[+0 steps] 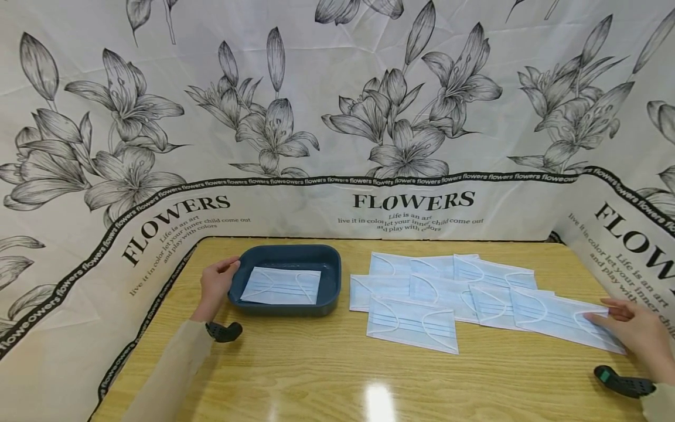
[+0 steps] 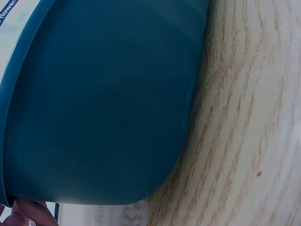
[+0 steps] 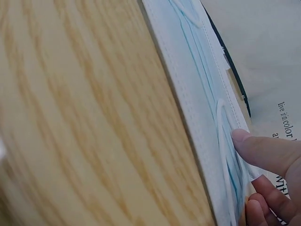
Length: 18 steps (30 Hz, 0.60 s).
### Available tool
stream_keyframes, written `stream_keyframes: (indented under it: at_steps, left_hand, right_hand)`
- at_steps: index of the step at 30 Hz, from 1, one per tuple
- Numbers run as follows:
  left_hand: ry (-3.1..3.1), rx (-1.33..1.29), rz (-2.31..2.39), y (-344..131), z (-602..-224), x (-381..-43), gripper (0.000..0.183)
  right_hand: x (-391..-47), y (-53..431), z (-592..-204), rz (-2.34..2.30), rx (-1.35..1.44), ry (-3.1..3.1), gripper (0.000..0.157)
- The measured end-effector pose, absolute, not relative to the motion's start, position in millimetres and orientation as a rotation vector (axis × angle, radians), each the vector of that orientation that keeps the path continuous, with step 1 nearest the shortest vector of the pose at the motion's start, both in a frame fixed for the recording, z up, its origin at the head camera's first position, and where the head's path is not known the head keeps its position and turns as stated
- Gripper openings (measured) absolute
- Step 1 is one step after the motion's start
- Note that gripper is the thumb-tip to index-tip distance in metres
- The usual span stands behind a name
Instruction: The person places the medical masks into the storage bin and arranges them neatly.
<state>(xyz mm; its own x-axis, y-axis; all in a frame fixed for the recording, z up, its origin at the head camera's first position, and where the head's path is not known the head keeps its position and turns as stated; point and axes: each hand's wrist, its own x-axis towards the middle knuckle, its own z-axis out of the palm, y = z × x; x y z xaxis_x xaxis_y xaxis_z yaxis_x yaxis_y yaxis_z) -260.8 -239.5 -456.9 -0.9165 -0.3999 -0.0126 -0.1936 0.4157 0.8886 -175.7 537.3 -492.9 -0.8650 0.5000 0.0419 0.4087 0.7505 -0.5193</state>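
At the left of the table stands a dark blue plastic basin [image 1: 287, 309], and a light blue face mask [image 1: 282, 287] lies flat inside it. My left hand [image 1: 215, 287] grips the basin's left rim; in the left wrist view the basin wall [image 2: 103, 103] fills much of the picture, with fingers [image 2: 37, 212] tucked at the rim. Over on the right, my right hand [image 1: 640, 335] pinches the right end of another face mask [image 1: 561, 316]. The right wrist view has the thumb [image 3: 263, 149] on top of that mask [image 3: 193, 89] near its ear loop, other fingers below.
Several more face masks [image 1: 411, 328] lie overlapping right of the basin on the wooden table [image 1: 295, 369]. A flower-printed cloth [image 1: 295, 211] hangs behind the table and along both sides. Each wrist wears a black device [image 1: 224, 332].
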Motion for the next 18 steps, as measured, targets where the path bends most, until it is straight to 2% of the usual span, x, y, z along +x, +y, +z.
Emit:
stream_keyframes:
  at_steps: [9, 18]
  left_hand:
    - [-2.474, 0.486, -1.501, -238.9, -457.4, -259.2, 0.038]
    - [-2.470, 0.482, -1.498, -239.4, -457.0, -259.4, 0.038]
  right_hand:
    - [-172.7, 540.9, -494.2, 0.761, -0.775, -2.764, 0.074]
    - [-172.9, 541.5, -500.0, 0.816, -0.892, -2.724, 0.050]
